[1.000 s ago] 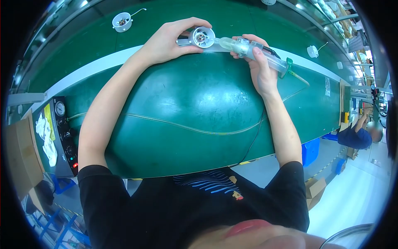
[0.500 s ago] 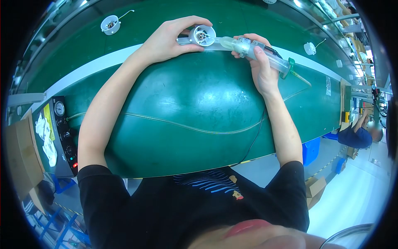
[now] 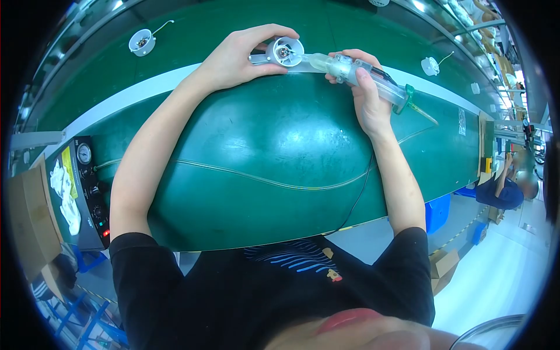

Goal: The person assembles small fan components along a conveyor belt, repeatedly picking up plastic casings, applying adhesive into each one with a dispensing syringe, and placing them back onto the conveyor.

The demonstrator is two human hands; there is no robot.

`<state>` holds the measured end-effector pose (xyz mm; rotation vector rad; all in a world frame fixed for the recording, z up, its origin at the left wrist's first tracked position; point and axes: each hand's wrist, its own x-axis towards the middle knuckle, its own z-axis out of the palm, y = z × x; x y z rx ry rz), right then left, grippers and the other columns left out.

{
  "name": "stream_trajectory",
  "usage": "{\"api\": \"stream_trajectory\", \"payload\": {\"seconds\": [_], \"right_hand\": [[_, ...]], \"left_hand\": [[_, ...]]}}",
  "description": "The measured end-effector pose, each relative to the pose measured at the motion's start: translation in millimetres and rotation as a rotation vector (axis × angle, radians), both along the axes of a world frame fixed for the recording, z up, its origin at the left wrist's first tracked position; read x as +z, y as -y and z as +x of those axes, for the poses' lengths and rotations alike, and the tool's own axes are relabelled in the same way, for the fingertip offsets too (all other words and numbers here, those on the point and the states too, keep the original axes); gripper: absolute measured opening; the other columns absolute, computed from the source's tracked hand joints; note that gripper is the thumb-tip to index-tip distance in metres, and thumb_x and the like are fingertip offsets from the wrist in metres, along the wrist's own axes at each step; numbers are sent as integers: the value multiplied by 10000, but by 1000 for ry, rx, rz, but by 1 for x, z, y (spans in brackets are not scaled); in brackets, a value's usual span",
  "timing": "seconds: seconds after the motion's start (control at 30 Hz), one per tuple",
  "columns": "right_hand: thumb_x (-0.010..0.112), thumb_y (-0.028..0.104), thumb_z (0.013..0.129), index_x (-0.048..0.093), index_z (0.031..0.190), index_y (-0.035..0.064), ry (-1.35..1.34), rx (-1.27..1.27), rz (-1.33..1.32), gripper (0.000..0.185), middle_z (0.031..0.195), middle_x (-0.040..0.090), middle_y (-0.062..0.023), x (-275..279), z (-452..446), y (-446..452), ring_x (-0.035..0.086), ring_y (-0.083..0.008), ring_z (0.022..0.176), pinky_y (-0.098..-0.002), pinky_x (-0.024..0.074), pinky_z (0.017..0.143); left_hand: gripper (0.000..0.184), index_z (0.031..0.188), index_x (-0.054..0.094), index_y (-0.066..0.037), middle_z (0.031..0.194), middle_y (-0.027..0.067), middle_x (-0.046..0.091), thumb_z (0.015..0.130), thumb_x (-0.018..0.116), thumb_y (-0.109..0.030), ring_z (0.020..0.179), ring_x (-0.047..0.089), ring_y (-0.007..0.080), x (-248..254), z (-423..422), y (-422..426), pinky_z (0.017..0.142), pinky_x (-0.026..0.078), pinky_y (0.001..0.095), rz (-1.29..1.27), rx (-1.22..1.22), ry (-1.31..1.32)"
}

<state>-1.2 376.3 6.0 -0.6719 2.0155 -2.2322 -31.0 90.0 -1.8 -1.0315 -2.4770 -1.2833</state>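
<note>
My left hand [image 3: 236, 57] is closed around a white round housing [image 3: 286, 52] with a short handle, fingers above it and thumb below. Wires and small metal parts show in its open face. In my right hand [image 3: 375, 105] is a clear dispensing syringe [image 3: 344, 70] with a green end cap, my thumb lying along its barrel. The syringe's narrow tip points left into the housing; whether it touches the parts inside I cannot tell.
Similar white housings with wires [image 3: 142, 42] [image 3: 430, 66] stand on the green belt [image 3: 204, 23] beyond the white rail. A dispenser box with gauge [image 3: 84, 154] sits left, and a clear hose [image 3: 280, 184] crosses the green worktop [image 3: 251, 216]. Another person [image 3: 501, 192] works far right.
The housings on the belt beyond the rail have shifted left. My hands, the held housing and the syringe have barely moved.
</note>
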Motion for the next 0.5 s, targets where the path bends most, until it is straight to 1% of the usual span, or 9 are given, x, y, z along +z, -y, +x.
{"api": "stream_trajectory", "payload": {"seconds": [0.1,0.23,0.33,0.37,0.47,0.5], "right_hand": [[617,334,1002,550,1325,-2,10,1,-9,470,1269,653,-226,0,0,-1,698,-280,1023,-397,542,946],[585,347,1019,546,1336,-6,0,-1,13,476,1265,653,-227,-1,0,-1,695,-279,1019,-398,539,945],[523,377,1043,543,1349,-10,55,-17,-60,494,1254,655,-225,0,0,-1,690,-273,1000,-398,536,936],[523,377,1043,543,1349,-10,54,-18,-58,494,1254,655,-225,0,-1,-1,690,-273,1000,-398,536,936],[464,414,1061,548,1351,-15,102,-43,-93,525,1241,657,-224,-1,-3,-3,683,-268,979,-393,532,915],[464,414,1061,548,1351,-15,100,-49,-93,525,1241,657,-224,-1,-2,-4,683,-268,979,-393,532,915]], "left_hand": [[538,1347,641,-144,1336,81,663,852,840,-213,1224,645,284,0,0,-1,1034,552,380,-7,1,-3],[516,1334,647,-142,1338,79,660,859,832,-221,1226,638,293,3,1,-1,1042,539,386,22,-11,32],[502,1314,654,-136,1286,91,661,845,823,-196,1190,629,282,-4,-1,0,1017,533,430,-28,147,-157],[502,1314,654,-136,1286,91,661,845,823,-196,1190,629,282,-8,-4,3,1017,533,430,-26,146,-158],[423,1291,662,-137,1267,89,636,881,764,-134,1192,595,281,-19,-16,12,1027,494,429,-135,642,-490],[423,1291,662,-137,1267,89,636,881,764,-134,1192,595,281,-15,-15,9,1027,494,429,-133,637,-491]]}}
